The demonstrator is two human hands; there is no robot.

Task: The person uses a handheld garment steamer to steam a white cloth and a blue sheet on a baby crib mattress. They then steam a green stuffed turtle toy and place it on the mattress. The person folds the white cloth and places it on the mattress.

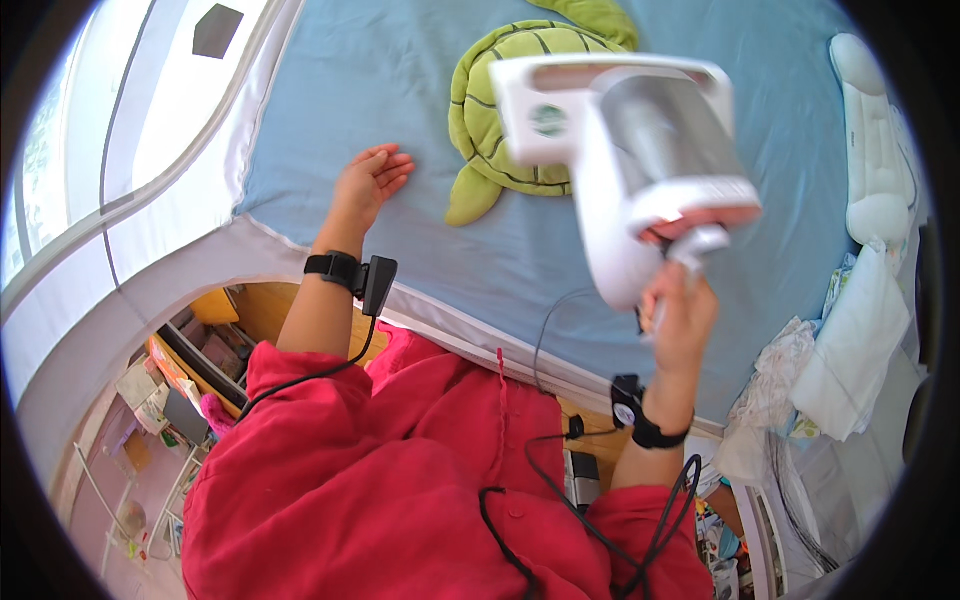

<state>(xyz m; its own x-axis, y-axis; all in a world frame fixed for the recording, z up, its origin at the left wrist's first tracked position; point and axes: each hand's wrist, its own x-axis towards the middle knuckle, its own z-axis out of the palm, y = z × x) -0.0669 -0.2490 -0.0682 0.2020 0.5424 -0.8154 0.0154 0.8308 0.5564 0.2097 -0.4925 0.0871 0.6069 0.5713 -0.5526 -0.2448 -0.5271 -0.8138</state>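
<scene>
A white handheld mattress vacuum cleaner [600, 180] with a grey clear dust cup is raised over the bed, blurred by motion. My right hand [679, 307] grips its handle. The green plush turtle [487, 112] lies on the blue bed sheet [360, 75], partly hidden behind the vacuum. To the left of the turtle, my left hand [375, 176] rests palm up at or just above the sheet, fingers loosely curled, with nothing in it. Both wrists wear black straps with cables.
White mesh netting [172, 180] with a zip edge borders the bed at left. A white padded cushion [866, 142], a white pillow [855, 345] and lace cloth [776, 367] lie along the right edge. A thin cord [541, 337] runs over the sheet; black cables hang before me.
</scene>
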